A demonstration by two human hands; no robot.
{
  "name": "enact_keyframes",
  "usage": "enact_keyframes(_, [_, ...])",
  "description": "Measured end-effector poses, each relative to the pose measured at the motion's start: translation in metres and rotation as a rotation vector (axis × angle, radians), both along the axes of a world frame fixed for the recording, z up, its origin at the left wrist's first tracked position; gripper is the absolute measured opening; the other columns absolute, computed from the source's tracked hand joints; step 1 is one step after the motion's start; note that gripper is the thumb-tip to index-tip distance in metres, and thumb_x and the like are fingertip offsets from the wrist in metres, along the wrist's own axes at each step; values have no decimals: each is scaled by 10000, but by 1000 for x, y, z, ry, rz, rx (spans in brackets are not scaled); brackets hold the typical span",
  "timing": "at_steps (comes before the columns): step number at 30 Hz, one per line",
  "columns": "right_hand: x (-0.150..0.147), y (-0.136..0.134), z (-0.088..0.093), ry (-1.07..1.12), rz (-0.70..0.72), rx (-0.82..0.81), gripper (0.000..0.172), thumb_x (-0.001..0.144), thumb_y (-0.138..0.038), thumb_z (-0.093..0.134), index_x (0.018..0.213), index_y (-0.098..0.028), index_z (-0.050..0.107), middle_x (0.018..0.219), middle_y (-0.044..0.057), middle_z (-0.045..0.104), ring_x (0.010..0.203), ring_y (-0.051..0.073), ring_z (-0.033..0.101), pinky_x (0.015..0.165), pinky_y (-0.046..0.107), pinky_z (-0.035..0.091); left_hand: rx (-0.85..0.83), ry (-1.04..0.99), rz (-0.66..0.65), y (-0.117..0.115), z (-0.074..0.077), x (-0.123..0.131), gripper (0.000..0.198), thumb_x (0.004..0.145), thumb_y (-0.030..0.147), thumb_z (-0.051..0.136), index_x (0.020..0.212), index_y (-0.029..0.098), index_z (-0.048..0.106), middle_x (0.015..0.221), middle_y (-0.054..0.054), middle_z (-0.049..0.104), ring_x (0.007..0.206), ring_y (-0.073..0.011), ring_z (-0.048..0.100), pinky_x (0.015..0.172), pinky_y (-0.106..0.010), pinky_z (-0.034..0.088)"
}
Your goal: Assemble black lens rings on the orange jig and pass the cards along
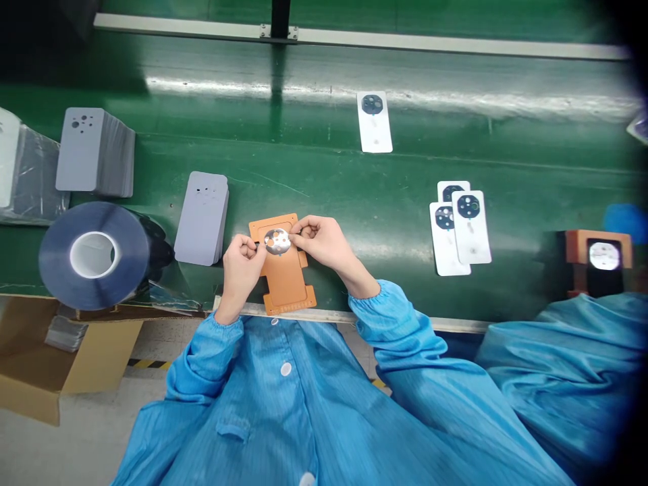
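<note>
An orange phone-shaped fixture (pixel 285 280) lies on the green bench in front of me. At its upper end is a round silver film piece (pixel 277 241) with several holes, apparently thin and shiny. My right hand (pixel 327 244) pinches the right edge of this piece between thumb and forefinger. On the opposite side, my left hand (pixel 243 264) is closed in a pinch at the film's left edge, beside the fixture. Whether the film touches the fixture beneath is hard to make out.
Grey phone-shaped sheets stand in a near stack (pixel 201 219) and a taller stack (pixel 94 152) on the left. A large tape roll (pixel 134 250) lies before them. White phone-shaped pieces (pixel 473 233) lie to the right, another (pixel 375 135) farther back. A co-worker's blue sleeve (pixel 567 358) is at right.
</note>
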State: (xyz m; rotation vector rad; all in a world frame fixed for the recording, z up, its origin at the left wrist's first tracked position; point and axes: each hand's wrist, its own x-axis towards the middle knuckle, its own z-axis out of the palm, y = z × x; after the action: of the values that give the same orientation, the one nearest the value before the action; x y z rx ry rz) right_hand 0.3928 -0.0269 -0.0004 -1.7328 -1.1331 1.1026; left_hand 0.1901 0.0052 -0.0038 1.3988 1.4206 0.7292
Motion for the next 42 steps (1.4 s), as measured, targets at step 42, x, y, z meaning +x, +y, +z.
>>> enact_keyframes(42, [11, 66, 31, -348, 485, 182, 81, 843, -186, 775, 792, -223, 825, 816, 15, 765, 711, 157, 651, 684, 305, 443, 154, 20, 138, -43, 58, -74, 223, 902, 414, 727, 880, 220, 619, 660, 33, 604, 518, -106, 548, 497, -220, 446])
